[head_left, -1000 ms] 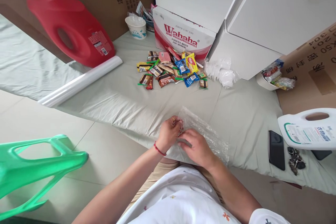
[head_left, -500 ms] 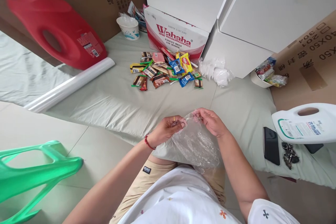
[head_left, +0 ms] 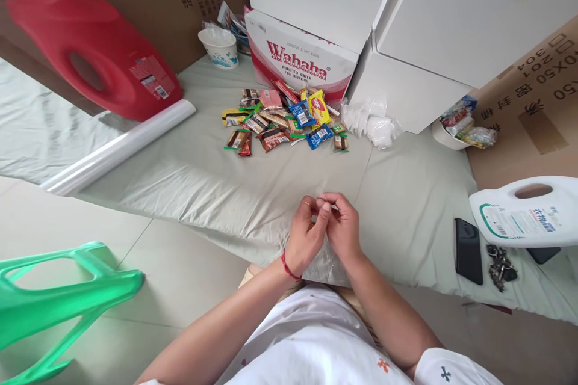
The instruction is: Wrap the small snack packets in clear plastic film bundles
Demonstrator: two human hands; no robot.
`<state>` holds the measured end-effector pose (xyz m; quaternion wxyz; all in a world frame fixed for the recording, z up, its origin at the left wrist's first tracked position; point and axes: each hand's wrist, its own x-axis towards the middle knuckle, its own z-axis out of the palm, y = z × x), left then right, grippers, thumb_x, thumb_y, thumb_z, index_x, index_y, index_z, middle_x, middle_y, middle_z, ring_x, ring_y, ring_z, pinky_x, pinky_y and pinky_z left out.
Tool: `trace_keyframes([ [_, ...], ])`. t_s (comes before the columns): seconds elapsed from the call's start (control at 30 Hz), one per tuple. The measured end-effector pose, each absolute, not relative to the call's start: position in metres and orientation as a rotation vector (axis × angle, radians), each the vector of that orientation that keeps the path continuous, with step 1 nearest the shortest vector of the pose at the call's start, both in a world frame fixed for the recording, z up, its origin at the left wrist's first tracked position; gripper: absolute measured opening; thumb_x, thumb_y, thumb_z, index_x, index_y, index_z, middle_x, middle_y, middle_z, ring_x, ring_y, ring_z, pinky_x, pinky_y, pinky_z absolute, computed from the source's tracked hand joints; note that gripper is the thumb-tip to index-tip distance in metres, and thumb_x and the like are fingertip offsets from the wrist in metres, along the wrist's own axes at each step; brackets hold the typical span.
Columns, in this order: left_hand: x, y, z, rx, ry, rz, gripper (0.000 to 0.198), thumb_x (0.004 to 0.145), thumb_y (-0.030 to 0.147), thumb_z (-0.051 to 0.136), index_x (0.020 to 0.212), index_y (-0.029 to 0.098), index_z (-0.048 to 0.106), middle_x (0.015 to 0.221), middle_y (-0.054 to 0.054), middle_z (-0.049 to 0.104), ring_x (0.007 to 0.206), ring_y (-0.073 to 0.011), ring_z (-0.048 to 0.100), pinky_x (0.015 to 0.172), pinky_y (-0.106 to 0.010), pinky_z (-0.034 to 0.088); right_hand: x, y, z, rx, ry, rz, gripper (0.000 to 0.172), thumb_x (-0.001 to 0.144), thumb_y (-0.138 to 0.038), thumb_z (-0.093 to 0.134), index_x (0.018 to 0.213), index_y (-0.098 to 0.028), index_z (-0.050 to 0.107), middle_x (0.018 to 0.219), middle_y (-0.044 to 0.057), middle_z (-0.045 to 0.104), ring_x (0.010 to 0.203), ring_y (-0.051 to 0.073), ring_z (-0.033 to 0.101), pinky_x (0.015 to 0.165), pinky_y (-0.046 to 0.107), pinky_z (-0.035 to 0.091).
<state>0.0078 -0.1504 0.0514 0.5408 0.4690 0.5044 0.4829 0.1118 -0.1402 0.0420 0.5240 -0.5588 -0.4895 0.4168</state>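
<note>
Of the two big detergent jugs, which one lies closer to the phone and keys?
The white jug with the green-edged label, at the right; the phone and keys lie just below it. The red jug is far off at the upper left.

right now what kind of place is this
Probably a room in a home, used as a makeshift packing spot on the floor: a sheet spread over floor tiles, detergent jugs, a pile of snack packets, and stacked cardboard boxes. Both hands pinch a clear plastic bag.
</note>
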Motion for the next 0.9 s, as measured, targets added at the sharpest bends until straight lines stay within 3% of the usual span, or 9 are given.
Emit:
trace_keyframes([
  [0.07, 0.016, -0.145, 0.045, 0.944, 1.140, 1.220, 0.039, 0.096, 0.059, 0.056, 0.085, 0.022, 0.052, 0.084, -0.001, 0.060, 0.080, -0.0162, 0.058, 0.075, -0.028, 0.050, 0.110, -0.140, 0.043, -1.344, -1.175, 0.993, 0.022, 0.089, -0.044, 0.072, 0.098, -0.024, 0.073, 0.096, 0.003, 0.073, 0.088, 0.018, 0.068, 0.079, 0.031, 0.057],
  [0.23, 0.013, -0.132, 0.036, 0.770, 1.100, 1.308, 0.041, 0.095, 0.057, 0.060, 0.077, 0.020, 0.052, 0.077, 0.001, 0.055, 0.074, -0.0119, 0.054, 0.075, -0.025, 0.049, 0.126, -0.132, 0.052, -1.286, -0.973, 1.087, 0.024, 0.083, -0.043, 0.079, 0.093, -0.022, 0.072, 0.084, -0.001, 0.069, 0.069, 0.012, 0.059, 0.066, 0.026, 0.053],
  [0.5, -0.036, -0.103, 0.037, 0.506, 0.901, 1.103, 0.043, 0.075, 0.051, 0.082, 0.079, 0.020, 0.052, 0.081, 0.002, 0.057, 0.081, -0.0141, 0.067, 0.078, -0.031, 0.059, 0.204, -0.108, 0.069, -1.290, -0.722, 1.340, 0.039, 0.061, -0.039, 0.094, 0.081, -0.022, 0.065, 0.076, -0.004, 0.058, 0.066, 0.009, 0.052, 0.058, 0.020, 0.050],
  [0.7, -0.059, -0.047, 0.032, 0.605, 0.960, 0.892, 0.036, 0.082, 0.043, 0.079, 0.075, 0.018, 0.054, 0.070, 0.001, 0.058, 0.067, -0.0120, 0.066, 0.059, -0.022, 0.052, 0.257, -0.074, 0.066, -1.400, -0.678, 1.484, 0.043, 0.052, -0.032, 0.098, 0.079, -0.019, 0.068, 0.071, -0.004, 0.058, 0.061, 0.007, 0.053, 0.049, 0.015, 0.045],
  [0.9, -0.055, 0.018, 0.039, 0.786, 1.354, 0.966, 0.021, 0.091, 0.030, 0.068, 0.080, 0.020, 0.052, 0.074, 0.001, 0.059, 0.068, -0.0124, 0.062, 0.066, -0.025, 0.050, 0.273, -0.038, 0.052, -1.460, -0.645, 1.381, 0.046, 0.046, -0.029, 0.099, 0.077, -0.018, 0.066, 0.065, -0.004, 0.058, 0.057, 0.007, 0.052, 0.044, 0.015, 0.042],
])
